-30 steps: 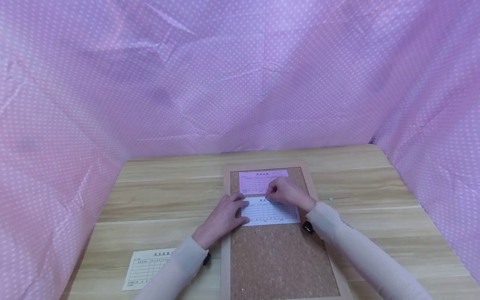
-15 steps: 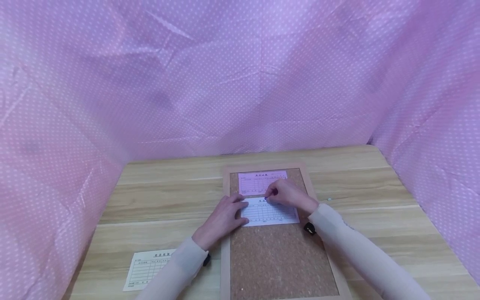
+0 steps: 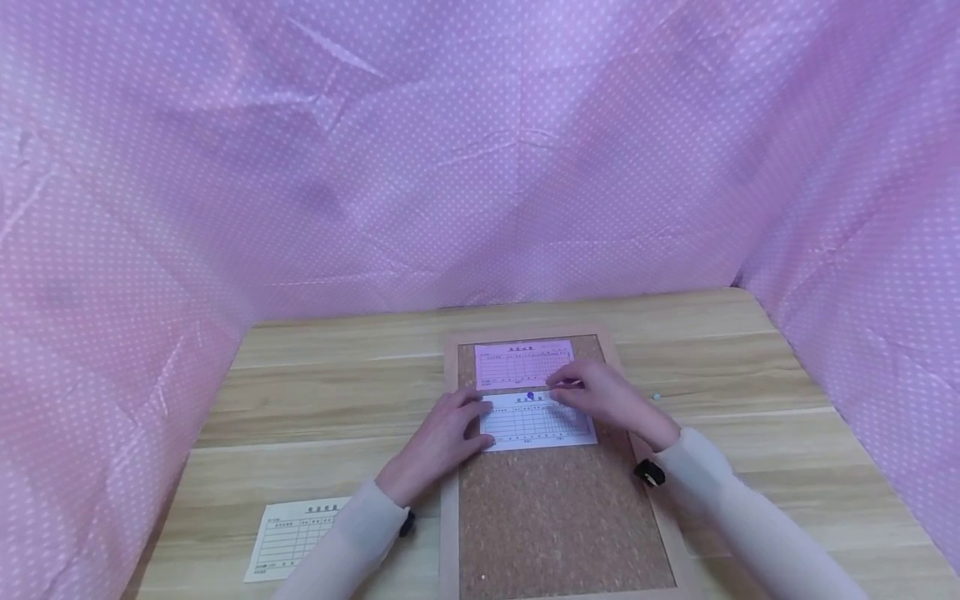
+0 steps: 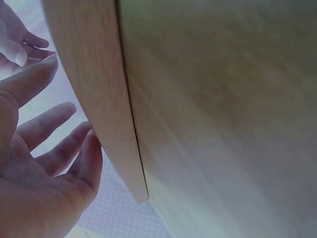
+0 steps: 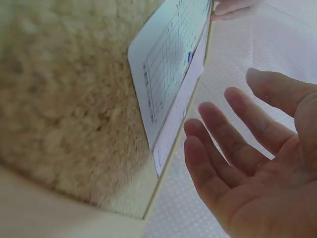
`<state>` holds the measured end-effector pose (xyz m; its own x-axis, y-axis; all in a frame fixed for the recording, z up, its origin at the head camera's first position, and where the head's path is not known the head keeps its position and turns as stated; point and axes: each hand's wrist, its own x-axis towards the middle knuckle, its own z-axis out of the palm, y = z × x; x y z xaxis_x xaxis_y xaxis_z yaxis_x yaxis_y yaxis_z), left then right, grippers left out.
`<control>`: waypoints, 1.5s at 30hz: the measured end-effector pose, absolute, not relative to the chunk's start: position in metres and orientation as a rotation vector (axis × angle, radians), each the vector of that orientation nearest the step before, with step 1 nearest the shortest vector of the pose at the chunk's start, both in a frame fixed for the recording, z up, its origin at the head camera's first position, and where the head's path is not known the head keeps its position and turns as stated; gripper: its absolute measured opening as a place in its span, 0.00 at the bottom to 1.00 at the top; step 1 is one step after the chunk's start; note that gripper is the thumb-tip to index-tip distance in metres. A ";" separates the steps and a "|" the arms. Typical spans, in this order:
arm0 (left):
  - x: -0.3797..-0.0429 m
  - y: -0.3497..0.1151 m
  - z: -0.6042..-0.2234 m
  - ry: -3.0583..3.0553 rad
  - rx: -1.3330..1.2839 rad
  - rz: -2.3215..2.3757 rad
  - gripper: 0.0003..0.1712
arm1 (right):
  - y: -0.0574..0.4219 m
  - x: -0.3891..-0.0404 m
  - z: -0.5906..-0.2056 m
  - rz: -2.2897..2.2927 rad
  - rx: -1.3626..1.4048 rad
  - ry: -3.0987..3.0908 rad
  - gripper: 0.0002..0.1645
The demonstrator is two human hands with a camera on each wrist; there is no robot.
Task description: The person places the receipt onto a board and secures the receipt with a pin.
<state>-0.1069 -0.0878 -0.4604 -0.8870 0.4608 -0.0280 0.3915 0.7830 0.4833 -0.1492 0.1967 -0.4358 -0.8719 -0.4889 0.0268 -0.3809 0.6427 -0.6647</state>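
A white printed form (image 3: pixel 525 427) lies on the cork board (image 3: pixel 555 517), just below a pink form (image 3: pixel 517 367). At the white form's top edge stands a purple push pin (image 3: pixel 530 396), which also shows in the right wrist view as a small purple spot (image 5: pixel 190 57). My left hand (image 3: pixel 442 433) rests at the form's left edge, thumb and fingers spread on the paper and frame. Just right of the pin hovers my right hand (image 3: pixel 596 396), its fingers relaxed with nothing between them; the right wrist view shows this hand (image 5: pixel 257 158) apart from the board.
Another printed form (image 3: pixel 292 542) lies on the wooden table at the lower left, partly under the left sleeve. A small pale blue object (image 3: pixel 656 397) sits right of the board. The board has a raised wooden frame (image 3: pixel 450 533). Pink dotted cloth (image 3: pixel 480 167) hangs behind the table.
My right hand has let go of the purple push pin and moved a little to the right, leaving the pin standing in the white form. My left hand has stayed at the form's left edge.
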 end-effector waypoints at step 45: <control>-0.045 -0.169 -0.450 3.207 0.670 0.587 0.46 | 0.265 -0.063 -0.446 -0.899 -0.772 2.994 0.26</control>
<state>-0.0452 -0.1694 -0.4504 -0.9023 0.3516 0.2496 0.4172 0.8580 0.2995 -0.0635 0.2650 -0.4464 -0.8822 -0.4233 0.2063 -0.4669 0.7294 -0.4999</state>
